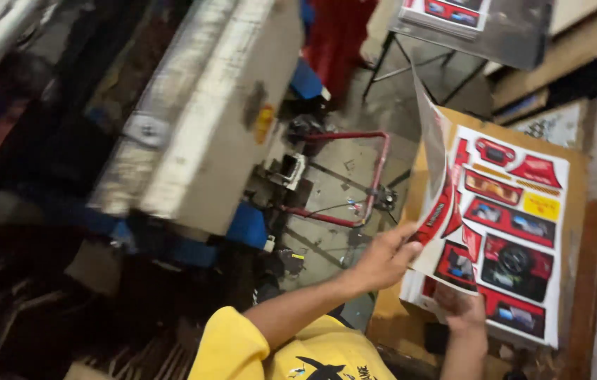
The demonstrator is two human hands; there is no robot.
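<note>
Far left I see a big grey-white metal machine body (200,119) with blue blocks under it, blurred, nothing in it that I can make out. Next a red tubular metal frame (362,176) low on the concrete floor (326,197). Then my left hand (385,257), yellow sleeve behind it, fingers closed on the left edge of one glossy printed card sheet with red die-cut panels (439,190); that sheet is lifted and curling upright, peeled off the pile. My right hand (461,309) is under the lower edge of the same sheet, thumb up against it, grip partly hidden so I cannot tell how tight. Right of that, the flat stack of matching red-and-white printed sheets (516,232) lies on the brown wooden bench (587,267). My read: one sheet separated and in hand, not yet placed anywhere; the stack looks thick, so most remain. Top right, a grey steel stand (495,35) carries another printed sheet.
</note>
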